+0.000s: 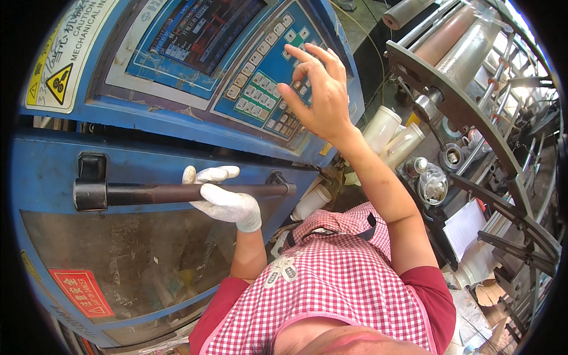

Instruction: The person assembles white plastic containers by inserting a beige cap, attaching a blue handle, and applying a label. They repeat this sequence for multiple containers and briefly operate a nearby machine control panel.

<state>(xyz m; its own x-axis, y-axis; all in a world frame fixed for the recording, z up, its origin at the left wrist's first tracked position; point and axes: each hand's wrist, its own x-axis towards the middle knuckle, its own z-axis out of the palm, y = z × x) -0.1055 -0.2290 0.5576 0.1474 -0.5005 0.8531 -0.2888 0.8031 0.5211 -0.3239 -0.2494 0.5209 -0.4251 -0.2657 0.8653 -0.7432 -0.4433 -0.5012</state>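
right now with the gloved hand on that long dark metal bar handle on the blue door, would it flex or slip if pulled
The long dark metal bar handle probably stays stiff: it looks solid and sits in black brackets at both ends. The white-gloved left hand wraps around it, so slipping seems unlikely. The blue machine door looks heavy.

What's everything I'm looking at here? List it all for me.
machine housing: one, blue, left
control panel: one, blue with pale keys, top centre
screen: one, dark, beside the keys
door handle bar: one, dark, across the machine door
warning stickers: two, one yellow-white top left, one red lower left
plastic bottles: several, white, right of the machine
rollers: several, grey, top right
left hand: white glove, gripping the bar
right hand: bare, fingers at the keys
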